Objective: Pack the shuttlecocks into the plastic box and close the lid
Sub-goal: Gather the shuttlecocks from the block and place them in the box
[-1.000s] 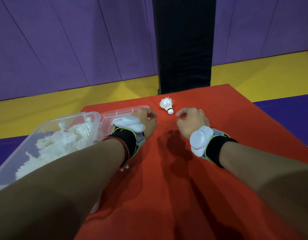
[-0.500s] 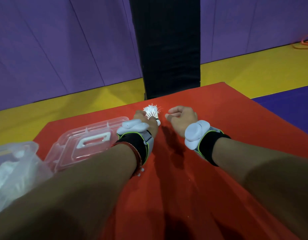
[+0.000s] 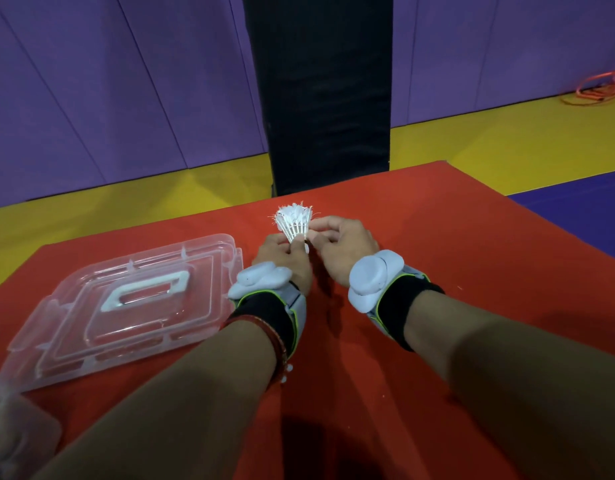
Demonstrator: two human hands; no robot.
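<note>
While the left hand (image 3: 282, 252) is pinching the shuttlecock (image 3: 294, 223) low down near its cork, just above the centre of the frame, the right hand (image 3: 346, 245) is touching the same lower stem with loosely curled fingertips, so both hands are sharing one light grip. The feathers are pointing up and away from the table (image 3: 437, 220), and their tips are looking frayed and splayed.

That shared grip is probably the first risk: if one hand is letting go before the other is holding firmly, the shuttlecock is likely to drop onto the red surface and roll toward the far edge, which is lying close behind it. Squeezing higher up, on the skirt rather than the cork, could be bending or snapping feathers that already look worn.

The lid (image 3: 126, 303) is lying flat at the left of the frame, apart from the plastic box (image 3: 12, 427), of which only a blurred corner is showing at the lower left. Because the box is sitting almost out of sight, the carry across is having to pass over the lid and the left forearm, and a blind drop could be missing the opening or catching the rim. How full the box is cannot be told from here, so an overfilled heap could later be stopping the lid from seating.
</note>
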